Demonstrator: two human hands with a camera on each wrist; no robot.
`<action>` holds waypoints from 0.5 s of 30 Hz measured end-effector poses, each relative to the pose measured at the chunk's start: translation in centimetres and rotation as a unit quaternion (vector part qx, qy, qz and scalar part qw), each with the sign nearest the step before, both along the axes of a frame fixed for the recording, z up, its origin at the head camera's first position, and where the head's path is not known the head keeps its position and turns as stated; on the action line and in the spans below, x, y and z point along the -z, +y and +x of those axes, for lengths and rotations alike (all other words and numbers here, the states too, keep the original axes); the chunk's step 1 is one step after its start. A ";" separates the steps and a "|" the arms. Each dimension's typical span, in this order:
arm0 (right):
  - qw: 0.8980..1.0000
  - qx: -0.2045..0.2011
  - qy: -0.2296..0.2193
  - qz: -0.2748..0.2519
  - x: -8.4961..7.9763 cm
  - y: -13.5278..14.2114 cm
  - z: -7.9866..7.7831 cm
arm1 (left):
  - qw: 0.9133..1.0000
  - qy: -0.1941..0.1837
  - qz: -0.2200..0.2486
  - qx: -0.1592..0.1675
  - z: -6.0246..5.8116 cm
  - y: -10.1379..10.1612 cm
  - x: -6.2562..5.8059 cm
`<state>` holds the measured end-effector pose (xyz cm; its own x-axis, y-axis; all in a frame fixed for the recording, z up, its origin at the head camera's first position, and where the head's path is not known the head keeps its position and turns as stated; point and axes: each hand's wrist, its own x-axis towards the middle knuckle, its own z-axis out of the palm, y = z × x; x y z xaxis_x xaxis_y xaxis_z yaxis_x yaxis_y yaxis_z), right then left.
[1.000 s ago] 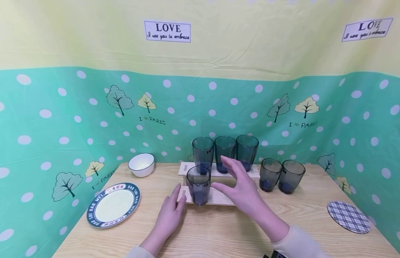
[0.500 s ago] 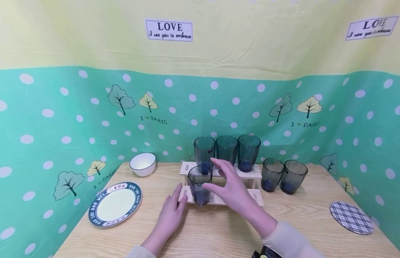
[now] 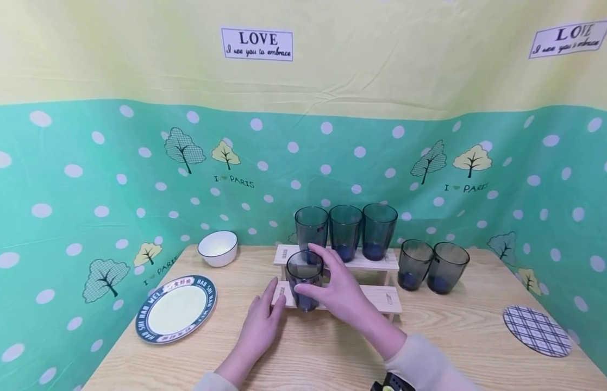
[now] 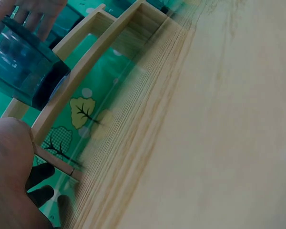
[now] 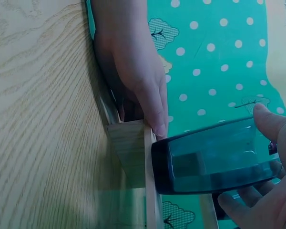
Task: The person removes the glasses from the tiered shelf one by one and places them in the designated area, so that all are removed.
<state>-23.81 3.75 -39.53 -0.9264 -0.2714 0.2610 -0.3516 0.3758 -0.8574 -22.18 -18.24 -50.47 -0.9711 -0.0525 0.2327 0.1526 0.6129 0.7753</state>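
A two-step wooden rack (image 3: 352,296) stands on the table. On the left end of its lower step is a dark tinted drinking glass (image 3: 304,277), upright in the head view. My right hand (image 3: 338,285) is round this glass, the thumb on its near side and the fingers behind. In the right wrist view, the thumb lies by the rim of the glass (image 5: 209,160). My left hand (image 3: 259,320) grips the left end of the lower step, its thumb on top and its other fingers partly hidden. On the upper step stand three taller glasses (image 3: 345,231) side by side.
Two shorter glasses (image 3: 414,266) stand on the table right of the rack. At the left are a white bowl (image 3: 217,250) and a blue-rimmed plate (image 3: 202,317). A checked round mat (image 3: 537,331) lies at the right. A patterned cloth (image 3: 327,157) hangs behind.
My right hand has moved left from beside the glass until its thumb and fingers are round it. The left hand stays at the rack's end. The head view has shifted slightly.
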 end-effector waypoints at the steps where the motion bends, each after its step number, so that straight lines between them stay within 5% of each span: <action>1: 1.000 0.001 -0.002 -0.001 0.1 0.0 0.0 | 1.000 0.000 0.000 0.001 0.0 0.0 0.0; 15: 1.000 0.016 -0.010 0.004 0.1 -0.4 0.1 | 1.000 -0.003 0.002 0.002 0.1 0.1 -0.3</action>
<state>-23.68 3.33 -39.59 -0.9396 -0.2436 0.2403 -0.3222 0.3931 -0.8612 -22.06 -18.10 -50.18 -0.9728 -0.0494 0.2265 0.1504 0.6087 0.7790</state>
